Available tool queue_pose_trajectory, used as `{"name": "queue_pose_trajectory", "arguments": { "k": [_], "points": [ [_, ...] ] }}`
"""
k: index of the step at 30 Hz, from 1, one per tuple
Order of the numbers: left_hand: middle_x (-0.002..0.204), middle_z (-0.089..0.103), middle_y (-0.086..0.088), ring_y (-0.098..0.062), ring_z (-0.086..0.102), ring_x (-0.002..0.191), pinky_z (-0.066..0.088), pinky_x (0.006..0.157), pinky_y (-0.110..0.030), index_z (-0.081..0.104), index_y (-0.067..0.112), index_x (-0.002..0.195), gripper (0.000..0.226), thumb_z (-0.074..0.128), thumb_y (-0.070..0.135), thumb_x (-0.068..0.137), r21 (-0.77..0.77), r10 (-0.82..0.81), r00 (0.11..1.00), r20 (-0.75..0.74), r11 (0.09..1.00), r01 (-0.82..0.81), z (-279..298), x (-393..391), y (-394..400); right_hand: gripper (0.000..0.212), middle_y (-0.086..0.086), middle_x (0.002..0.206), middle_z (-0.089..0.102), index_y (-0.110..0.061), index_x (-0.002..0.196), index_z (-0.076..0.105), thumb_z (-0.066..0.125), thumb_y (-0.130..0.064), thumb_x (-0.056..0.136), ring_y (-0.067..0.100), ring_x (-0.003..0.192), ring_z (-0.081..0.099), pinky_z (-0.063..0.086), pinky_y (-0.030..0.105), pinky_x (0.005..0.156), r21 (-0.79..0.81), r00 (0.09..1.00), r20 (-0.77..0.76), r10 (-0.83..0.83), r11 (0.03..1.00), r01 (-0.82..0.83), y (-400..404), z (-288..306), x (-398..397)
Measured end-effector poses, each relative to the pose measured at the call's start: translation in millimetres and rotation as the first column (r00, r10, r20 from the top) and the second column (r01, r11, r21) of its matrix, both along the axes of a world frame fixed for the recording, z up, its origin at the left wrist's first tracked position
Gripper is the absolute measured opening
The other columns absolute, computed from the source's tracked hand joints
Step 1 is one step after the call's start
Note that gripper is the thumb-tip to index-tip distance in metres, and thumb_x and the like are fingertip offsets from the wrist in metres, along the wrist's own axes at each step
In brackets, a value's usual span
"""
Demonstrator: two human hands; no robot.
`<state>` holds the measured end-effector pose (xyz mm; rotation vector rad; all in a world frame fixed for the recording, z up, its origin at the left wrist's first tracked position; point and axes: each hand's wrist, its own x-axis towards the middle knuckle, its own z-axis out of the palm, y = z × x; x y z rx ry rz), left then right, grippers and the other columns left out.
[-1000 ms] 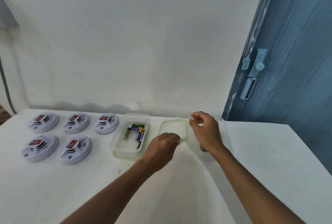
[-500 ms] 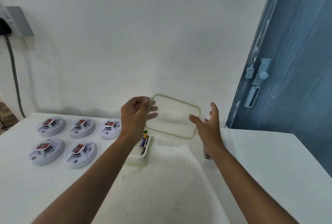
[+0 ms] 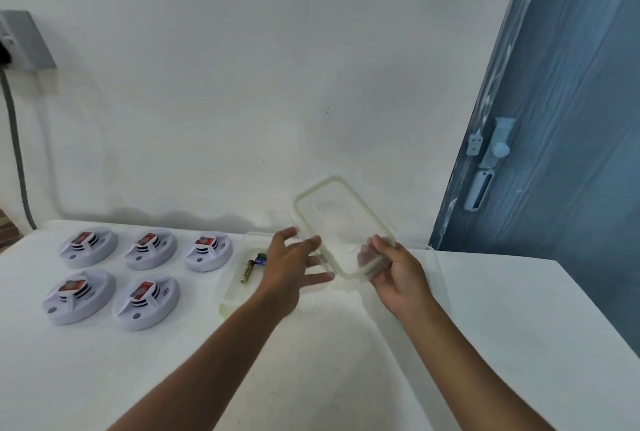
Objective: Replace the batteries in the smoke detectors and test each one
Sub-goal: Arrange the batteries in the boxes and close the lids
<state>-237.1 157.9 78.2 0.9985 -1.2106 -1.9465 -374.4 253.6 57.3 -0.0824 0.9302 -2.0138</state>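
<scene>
The right hand [image 3: 398, 278] pinched the near corner of the clear lid [image 3: 341, 223], holding it tilted up off the tabletop [image 3: 485, 326]. The left hand [image 3: 291, 268] hung beside it with fingers spread and loose, fingertips at or just short of the lid's left edge; I could not tell which. Below and left of that hand sat the open box [image 3: 232, 292], batteries [image 3: 252, 266] lying inside. Five detectors [image 3: 145, 299] waited farther left of the hands, untouched by the look of them. This seemed the very start: getting the box open. Next, I judged, the lid wanted setting down clear of the right hand's side, then a hand free to reach for a detector or a battery.
</scene>
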Motion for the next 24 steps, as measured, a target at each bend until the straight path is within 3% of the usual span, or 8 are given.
{"name": "queue_pose_trajectory", "arguments": {
  "k": [3,6,11,13,16,24],
  "points": [
    [0.097,0.066,-0.023,-0.029,0.065,0.07,0.056,0.053,-0.036,0.048,0.005,0.126,0.039,0.06,-0.001,0.089,-0.029,0.003,1.0,-0.013,1.0,-0.003,-1.3,-4.0,-3.7,0.009,0.009,0.07,0.068,-0.001,0.084,0.065,0.067,-0.011,0.085,0.017,0.062,0.064,0.05,0.028,0.058,0.163,0.968,-0.248,0.028,0.987,0.013,15.5,5.2,-6.6],
    [0.082,0.065,-0.013,-0.022,0.062,0.057,0.053,0.05,-0.032,0.054,0.004,0.121,0.034,0.059,-0.003,0.088,-0.046,-0.129,0.992,-0.007,0.991,0.129,3.5,-7.3,-7.6,0.02,0.009,0.073,0.069,0.0,0.092,0.069,0.067,-0.02,0.088,0.018,0.063,0.064,0.049,0.029,0.053,0.28,0.935,-0.356,0.005,0.955,0.101,33.4,10.6,-28.6],
    [0.077,0.062,-0.013,-0.02,0.058,0.054,0.053,0.047,-0.03,0.057,0.005,0.117,0.034,0.063,-0.005,0.085,-0.033,-0.26,0.961,0.094,0.964,0.264,-4.1,-35.0,3.2,0.017,0.016,0.08,0.065,0.002,0.086,0.068,0.072,-0.014,0.083,0.025,0.069,0.06,0.054,0.041,0.068,0.511,0.82,-0.548,0.164,0.842,0.173,62.1,7.7,-69.8],
    [0.075,0.062,-0.012,-0.021,0.056,0.056,0.052,0.046,-0.029,0.055,0.005,0.118,0.038,0.065,-0.006,0.083,-0.01,-0.292,0.948,0.126,0.955,0.296,-14.0,-50.8,9.3,0.021,0.017,0.076,0.064,0.006,0.084,0.066,0.073,-0.014,0.083,0.025,0.068,0.058,0.055,0.038,0.067,0.548,0.79,-0.586,0.177,0.805,0.226,74.2,3.0,-80.6],
    [0.074,0.063,-0.011,-0.021,0.055,0.053,0.052,0.045,-0.029,0.053,0.007,0.12,0.043,0.067,-0.007,0.081,0.009,-0.318,0.931,0.181,0.947,0.322,-29.8,-70.7,16.7,0.021,0.015,0.063,0.057,0.006,0.073,0.064,0.071,-0.011,0.084,0.022,0.054,0.048,0.046,0.026,0.053,0.574,0.787,-0.593,0.171,0.775,0.264,87.5,-5.4,-87.6],
    [0.08,0.064,-0.016,-0.022,0.057,0.056,0.053,0.047,-0.03,0.052,0.005,0.127,0.052,0.073,0.001,0.08,-0.044,-0.3,0.905,0.303,0.944,0.327,-50.3,-93.6,19.6,0.026,0.016,0.056,0.053,0.007,0.068,0.062,0.071,-0.011,0.084,0.021,0.046,0.041,0.038,0.026,0.049,0.607,0.82,-0.55,0.16,0.751,0.261,96.8,-29.5,-98.8]
  ]
}}
